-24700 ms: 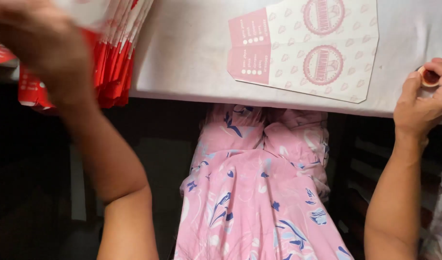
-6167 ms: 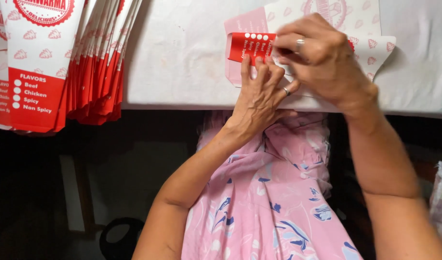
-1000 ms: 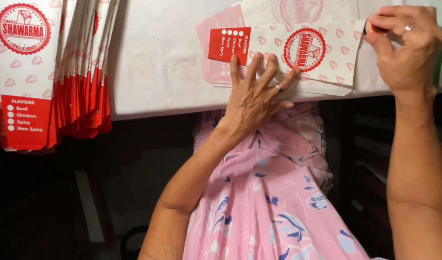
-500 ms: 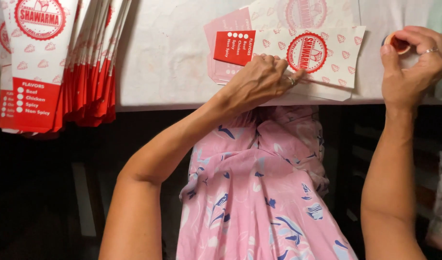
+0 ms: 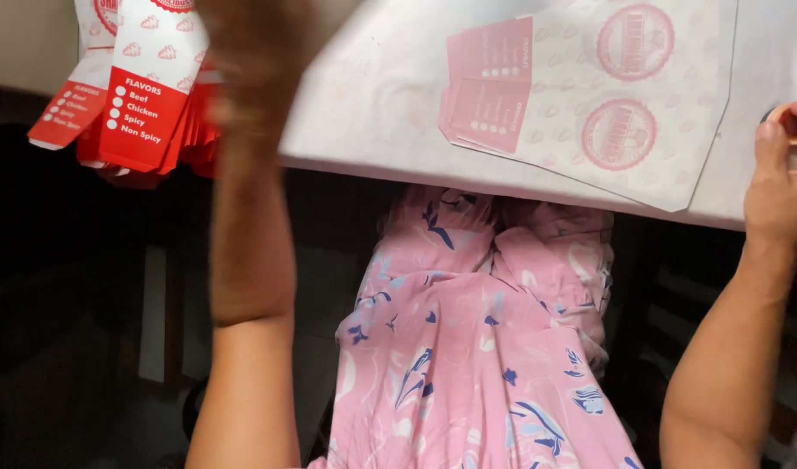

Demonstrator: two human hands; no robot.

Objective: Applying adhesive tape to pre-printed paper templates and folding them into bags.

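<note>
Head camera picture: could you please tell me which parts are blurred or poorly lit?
In the head view, the left hand is smeared by motion blur; the paper sheet looks pale but readable; the right hand is fairly sharp at the frame edge; under the table it is dark.

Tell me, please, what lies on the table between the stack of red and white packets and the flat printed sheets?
In the head view, only bare white table covering lies between the red and white packets and the flat printed sheets; the blurred left hand crosses its left side.
</note>
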